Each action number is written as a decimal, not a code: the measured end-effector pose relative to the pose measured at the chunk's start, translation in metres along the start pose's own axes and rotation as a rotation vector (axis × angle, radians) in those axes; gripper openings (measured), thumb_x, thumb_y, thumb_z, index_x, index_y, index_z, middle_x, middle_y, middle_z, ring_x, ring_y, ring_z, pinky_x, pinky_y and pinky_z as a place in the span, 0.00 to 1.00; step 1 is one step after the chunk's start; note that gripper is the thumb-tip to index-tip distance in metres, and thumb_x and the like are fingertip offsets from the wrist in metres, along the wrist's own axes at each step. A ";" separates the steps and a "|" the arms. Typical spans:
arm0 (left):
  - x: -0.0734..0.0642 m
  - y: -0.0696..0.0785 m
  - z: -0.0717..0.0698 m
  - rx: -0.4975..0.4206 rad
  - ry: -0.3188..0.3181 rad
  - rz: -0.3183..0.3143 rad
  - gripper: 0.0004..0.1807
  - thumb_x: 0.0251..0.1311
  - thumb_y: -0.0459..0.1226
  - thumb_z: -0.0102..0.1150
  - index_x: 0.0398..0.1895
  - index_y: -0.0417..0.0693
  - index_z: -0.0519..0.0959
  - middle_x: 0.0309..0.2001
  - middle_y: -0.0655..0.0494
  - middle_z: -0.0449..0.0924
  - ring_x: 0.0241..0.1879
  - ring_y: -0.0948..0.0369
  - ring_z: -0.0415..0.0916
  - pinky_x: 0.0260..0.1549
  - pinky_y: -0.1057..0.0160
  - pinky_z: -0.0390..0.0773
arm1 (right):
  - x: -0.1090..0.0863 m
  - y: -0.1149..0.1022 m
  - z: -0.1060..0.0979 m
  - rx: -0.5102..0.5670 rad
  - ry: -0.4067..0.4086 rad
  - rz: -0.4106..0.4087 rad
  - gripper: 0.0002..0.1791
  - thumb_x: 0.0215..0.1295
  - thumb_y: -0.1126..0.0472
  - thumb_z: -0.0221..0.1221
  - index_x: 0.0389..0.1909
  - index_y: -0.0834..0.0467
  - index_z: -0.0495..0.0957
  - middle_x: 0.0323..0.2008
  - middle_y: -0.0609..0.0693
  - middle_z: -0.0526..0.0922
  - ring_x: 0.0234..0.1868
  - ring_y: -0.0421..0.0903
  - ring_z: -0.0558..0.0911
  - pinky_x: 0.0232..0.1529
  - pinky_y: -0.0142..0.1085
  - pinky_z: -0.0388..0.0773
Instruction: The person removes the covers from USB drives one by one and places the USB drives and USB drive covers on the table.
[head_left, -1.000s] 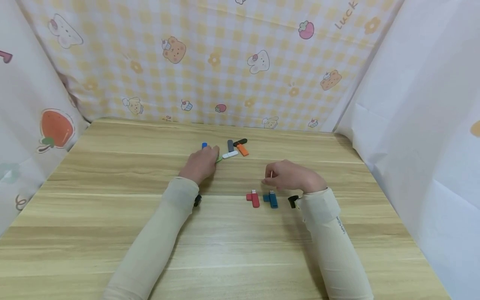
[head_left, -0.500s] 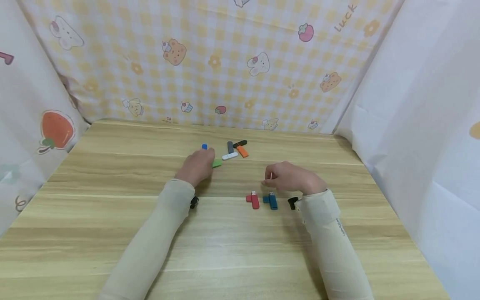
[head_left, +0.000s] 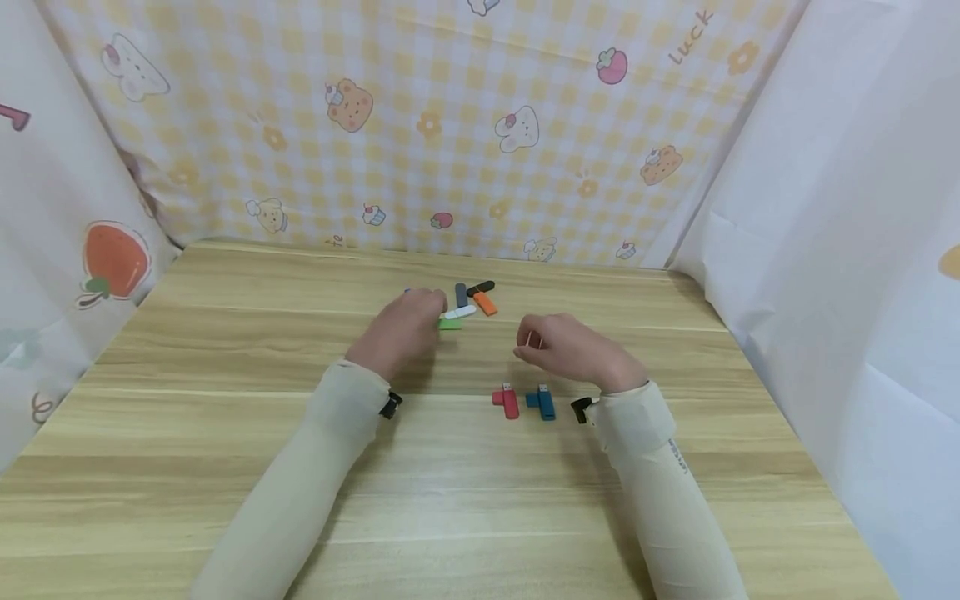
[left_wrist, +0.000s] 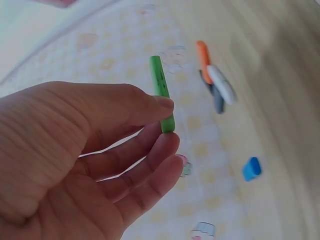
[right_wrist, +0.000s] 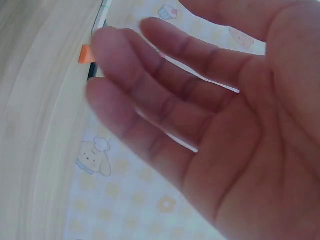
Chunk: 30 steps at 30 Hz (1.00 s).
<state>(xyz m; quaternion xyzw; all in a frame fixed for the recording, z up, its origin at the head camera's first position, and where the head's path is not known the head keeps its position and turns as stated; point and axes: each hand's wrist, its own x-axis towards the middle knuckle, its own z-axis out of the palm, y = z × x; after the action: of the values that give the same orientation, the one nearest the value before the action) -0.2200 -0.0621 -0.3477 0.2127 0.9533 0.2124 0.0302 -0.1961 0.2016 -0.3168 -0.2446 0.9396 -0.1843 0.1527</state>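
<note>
My left hand (head_left: pixel 401 329) pinches a green USB stick (head_left: pixel 451 324) between thumb and fingers, just above the table. In the left wrist view the green USB stick (left_wrist: pixel 157 75) stands out beyond the thumb. My right hand (head_left: pixel 577 350) hovers over the table with loosely curled fingers and holds nothing. In the right wrist view, nothing lies in the palm of my right hand (right_wrist: pixel 200 110). Nearest to it are a red USB stick (head_left: pixel 511 404) and a teal USB stick (head_left: pixel 546 404), side by side, both with metal plugs exposed and caps swung sideways.
Behind the green stick lie a white USB stick (head_left: pixel 461 312), an orange one (head_left: pixel 485 303), a dark grey one (head_left: pixel 461 294) and a black one (head_left: pixel 482 287), close together. A blue USB stick (left_wrist: pixel 252 169) is mostly hidden behind my left hand in the head view. A patterned curtain (head_left: pixel 427 167) borders the table's back.
My left hand first drew the green USB stick left and nearer, away from the white one, then moved right with it. My right hand has shifted slightly left and up.
</note>
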 end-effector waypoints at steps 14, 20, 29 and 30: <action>-0.022 0.039 -0.012 0.063 0.101 0.196 0.12 0.68 0.25 0.66 0.54 0.35 0.85 0.52 0.42 0.86 0.50 0.51 0.84 0.55 0.56 0.88 | 0.007 -0.022 0.011 -0.017 0.209 -0.122 0.23 0.76 0.57 0.67 0.67 0.60 0.79 0.56 0.56 0.86 0.44 0.47 0.85 0.45 0.39 0.87; -0.028 0.048 -0.013 0.032 0.114 0.257 0.10 0.68 0.25 0.66 0.50 0.35 0.86 0.48 0.44 0.85 0.46 0.52 0.81 0.52 0.59 0.88 | 0.008 -0.028 0.015 -0.026 0.267 -0.196 0.22 0.72 0.61 0.71 0.63 0.60 0.81 0.54 0.54 0.86 0.44 0.52 0.87 0.45 0.38 0.86; -0.033 0.053 -0.018 0.005 0.086 0.255 0.12 0.70 0.26 0.66 0.54 0.34 0.85 0.48 0.44 0.85 0.45 0.53 0.80 0.50 0.60 0.88 | 0.007 -0.027 0.015 -0.074 0.313 -0.267 0.12 0.69 0.65 0.73 0.51 0.60 0.86 0.45 0.51 0.87 0.41 0.48 0.85 0.44 0.35 0.87; -0.033 0.053 -0.018 0.003 0.085 0.250 0.11 0.70 0.27 0.66 0.53 0.34 0.85 0.48 0.44 0.85 0.45 0.53 0.80 0.49 0.60 0.88 | 0.007 -0.027 0.015 -0.077 0.316 -0.266 0.12 0.69 0.65 0.73 0.51 0.60 0.87 0.45 0.51 0.87 0.41 0.47 0.85 0.44 0.35 0.87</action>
<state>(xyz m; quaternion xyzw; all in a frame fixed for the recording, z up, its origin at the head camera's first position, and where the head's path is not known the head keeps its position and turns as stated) -0.1723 -0.0399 -0.3104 0.3205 0.9202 0.2219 -0.0371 -0.1854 0.1717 -0.3202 -0.3399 0.9177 -0.2030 -0.0317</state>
